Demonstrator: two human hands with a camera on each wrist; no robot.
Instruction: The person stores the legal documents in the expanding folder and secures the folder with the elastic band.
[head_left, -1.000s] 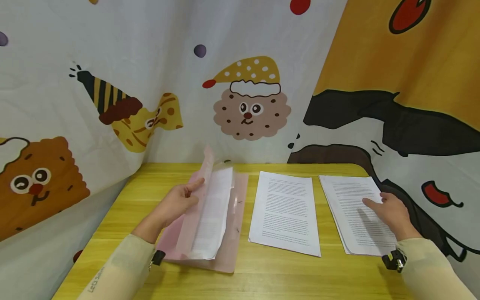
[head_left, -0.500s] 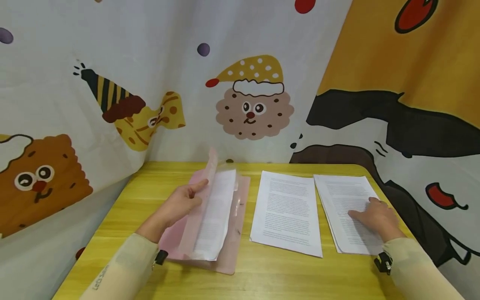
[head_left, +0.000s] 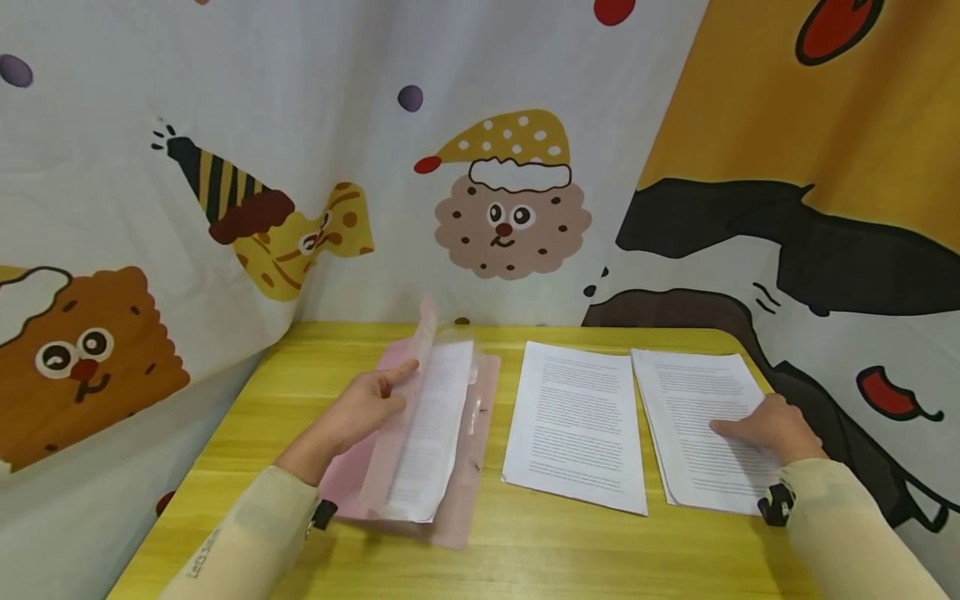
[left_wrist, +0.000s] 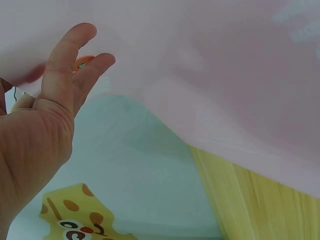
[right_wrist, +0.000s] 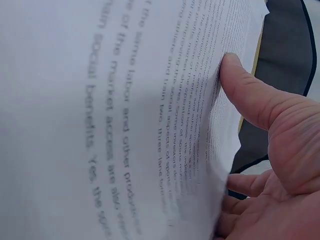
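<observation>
In the head view my left hand (head_left: 360,412) holds up the translucent cover of a pink folder (head_left: 483,442); the left wrist view shows its fingers (left_wrist: 62,75) against the pink sheet. White printed papers (head_left: 427,442) stand inside, leaning with the cover. At the right, my right hand (head_left: 776,427) grips the right edge of a stack of printed papers (head_left: 690,404). The right wrist view has its thumb (right_wrist: 250,92) on the top page and the other fingers at the edge, partly hidden by the paper.
Between the folder and the gripped stack lies another stack of printed papers (head_left: 581,425). All rest on a yellow wood-grain table (head_left: 555,554). A cartoon-printed cloth (head_left: 360,75) hangs right behind the table's back edge and along the sides.
The right stack slid left towards the middle stack, then back slightly. My right hand moved left with it, then out to its right edge. The left hand and folder barely changed.
</observation>
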